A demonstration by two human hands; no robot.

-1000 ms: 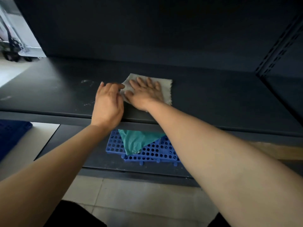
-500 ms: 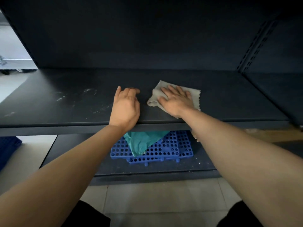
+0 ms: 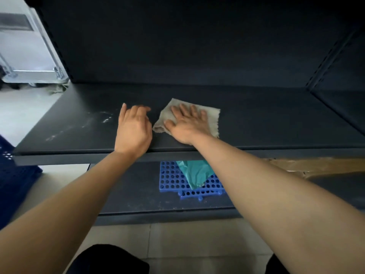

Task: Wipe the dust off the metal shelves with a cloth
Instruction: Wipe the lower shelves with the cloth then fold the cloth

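— How are the fingers set?

— The right hand [image 3: 188, 123] lies flat, palm down, fingers [image 3: 182, 110] slightly spread and pressing on the cloth [image 3: 212, 120]; nothing is pinched. The left hand [image 3: 133, 131] rests on the bare shelf [image 3: 266, 123] just beside it, fingers loosely curled together with their tips on the metal, gripping nothing.

— And the cloth under them?

— Grey-beige, roughly square, so its long axis is hard to call; it runs a little more left to right along the shelf. One corner points toward the back panel [image 3: 187, 46], just left of the fingertips. The left edge is bunched beside the thumb, and the scalloped right edge shows past the little finger.

— Where does it lie?

— Near the front lip of the dark metal shelf, about the middle, a small gap apart from the left hand. Pale dust smears [image 3: 98, 120] lie left of that hand.

— Below?

— A blue perforated mat [image 3: 171, 178] on the lower shelf [image 3: 128, 194], with a teal cloth [image 3: 194, 172] draped over it.
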